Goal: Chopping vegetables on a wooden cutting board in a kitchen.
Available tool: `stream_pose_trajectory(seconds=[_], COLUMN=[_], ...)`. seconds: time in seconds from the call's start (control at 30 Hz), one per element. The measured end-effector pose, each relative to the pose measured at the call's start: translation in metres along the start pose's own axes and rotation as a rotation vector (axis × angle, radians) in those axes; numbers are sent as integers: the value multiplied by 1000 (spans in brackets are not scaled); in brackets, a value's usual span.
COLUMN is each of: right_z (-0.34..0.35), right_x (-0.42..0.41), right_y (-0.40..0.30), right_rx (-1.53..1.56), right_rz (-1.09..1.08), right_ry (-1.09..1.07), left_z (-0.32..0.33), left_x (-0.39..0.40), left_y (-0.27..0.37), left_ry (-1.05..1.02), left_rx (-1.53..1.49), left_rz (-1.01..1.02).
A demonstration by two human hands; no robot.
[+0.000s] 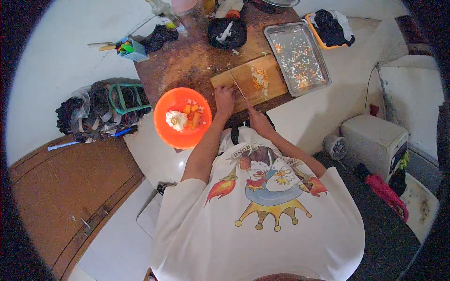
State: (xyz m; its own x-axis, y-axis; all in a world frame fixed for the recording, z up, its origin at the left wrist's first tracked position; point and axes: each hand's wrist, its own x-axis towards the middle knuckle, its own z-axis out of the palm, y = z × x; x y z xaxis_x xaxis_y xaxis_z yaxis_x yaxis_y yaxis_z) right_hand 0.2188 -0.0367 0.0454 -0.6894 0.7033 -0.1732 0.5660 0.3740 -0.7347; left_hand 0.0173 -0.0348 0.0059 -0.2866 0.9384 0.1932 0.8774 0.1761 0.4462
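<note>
On a wooden cutting board (276, 79) my right hand (259, 121) grips a knife (238, 86), its blade angled towards the upper left. Close to the blade's left side, my left hand (225, 98) rests at the board's left end; whether its fingers hold a piece of food cannot be made out. Finely chopped orange and white vegetables (260, 80) lie in a pile right of the knife. Beside my left forearm, an orange plastic bowl (162, 131) holds a white vegetable head (176, 120) and several carrot pieces (196, 119).
A metal tray (328, 80) with scattered chopped vegetables touches the board's right end. Beyond the board is a black container (227, 33). A blue basket with utensils (135, 51), a dark bag and bottles (163, 14) line the table's far left. An orange-rimmed basket (314, 31) stands beyond the tray.
</note>
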Motion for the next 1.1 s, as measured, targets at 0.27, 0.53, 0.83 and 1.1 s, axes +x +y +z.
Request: stream_pose_trajectory(seconds=[0.27, 0.53, 0.83, 1.1], right_z=[13, 6, 4, 5], right_x=[13, 20, 23, 33], right_y=[-5, -13, -14, -24], right_rx=[76, 23, 29, 67], right_rz=[78, 104, 124, 25], right_ry=[-70, -48, -64, 80], left_z=[7, 6, 7, 1], left_x=[2, 1, 0, 1], left_y=[-5, -7, -4, -3], left_ry=[-172, -158, -215, -196], left_rx=[113, 57, 91, 88], left_rz=[-10, 10, -46, -13])
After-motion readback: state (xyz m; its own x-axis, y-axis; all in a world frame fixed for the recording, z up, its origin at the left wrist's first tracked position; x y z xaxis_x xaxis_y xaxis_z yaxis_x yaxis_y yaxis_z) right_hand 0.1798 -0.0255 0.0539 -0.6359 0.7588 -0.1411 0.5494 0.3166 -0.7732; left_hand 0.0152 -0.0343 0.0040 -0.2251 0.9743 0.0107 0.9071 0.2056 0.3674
